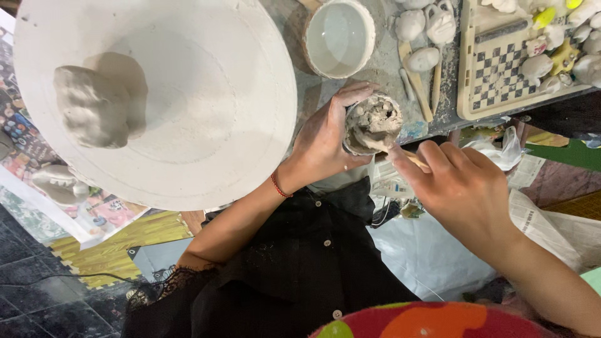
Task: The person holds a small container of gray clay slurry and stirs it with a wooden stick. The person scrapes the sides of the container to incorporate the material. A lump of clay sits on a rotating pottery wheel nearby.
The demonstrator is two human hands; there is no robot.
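Note:
My left hand [325,141] is wrapped around a small grey clay cup [370,125] held in the air just below the table edge. The cup's rim and inside look rough and lumpy. My right hand [460,188] pinches a thin wooden tool [410,156] whose tip touches the cup's lower right rim. A red string bracelet [280,186] circles my left wrist. A lump of grey clay [94,106] sits on the left part of a large round white plaster slab [206,112].
A white bowl [339,37] stands beyond the cup. Wooden sticks [414,78] and pale clay balls [423,59] lie on the table. A checkered tray [501,69] at the right carries several small clay figures. Newspaper [544,213] and plastic lie below.

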